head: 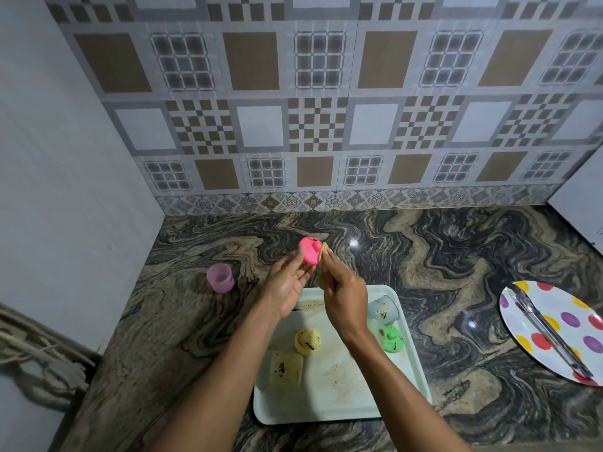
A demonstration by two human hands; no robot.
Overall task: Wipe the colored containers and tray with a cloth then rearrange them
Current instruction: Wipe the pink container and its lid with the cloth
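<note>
We note the pink container held up over the counter, beyond the tray, left grip curled on its side, right grip pinching the cloth against it; judged light, stiff plastic, poss. slick w/ residue, so hold by the wall.

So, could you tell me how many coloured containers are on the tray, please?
4: blue cup far right, green container just nearer, round yellow container in the middle, pale yellow container near left. The right arm may hide more.
</note>
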